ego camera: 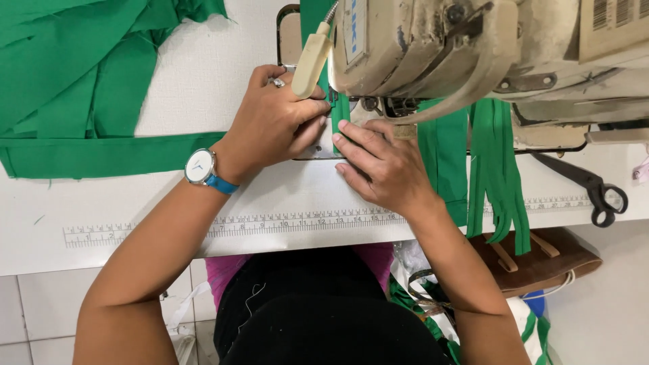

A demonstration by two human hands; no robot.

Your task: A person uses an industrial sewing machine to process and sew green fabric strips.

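A narrow green fabric strip [340, 115] lies under the head of a cream sewing machine [433, 47], by the needle area. My left hand [274, 122], with a ring and a blue-strapped wristwatch [201, 167], presses down on the strip from the left. My right hand [382, 165] rests flat beside it, its fingertips touching the strip's lower end. Both hands pinch and guide the strip on the metal plate [318, 152]. The needle itself is hidden behind the machine head and a cream lamp piece [311, 61].
A pile of green fabric [74, 74] and a long green band [101, 155] lie at the left. More green strips [497, 169] hang over the table's front edge at the right. Black scissors [595, 189] lie at far right. A printed ruler [291, 223] runs along the white table.
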